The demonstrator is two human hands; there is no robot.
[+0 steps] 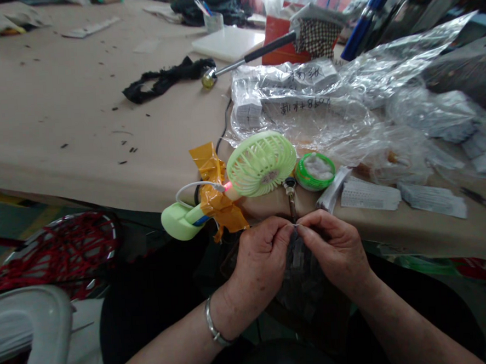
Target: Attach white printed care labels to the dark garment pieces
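My left hand [264,252] and my right hand [335,250] meet at the table's front edge, thumbs and forefingers pinched together. Between the fingertips shows a small whitish strip, too small to make out. Just beyond them a thin metal rod [292,201] with a dark collar points toward me from the table edge. A light green handheld fan [262,164] stands left of the rod, fixed with orange-brown tape [222,205]. Right of the rod is a green round tub [315,171] with white stuff in it. Stacks of printed white labels [370,193] lie near my right hand.
Clear plastic bags [304,109] with bundles of labels cover the right of the table [59,133]. Behind them are a dark-handled tool [252,55], a black cloth strip [166,79] and a pen cup [213,22]. A red-strung round seat [58,251] stands lower left.
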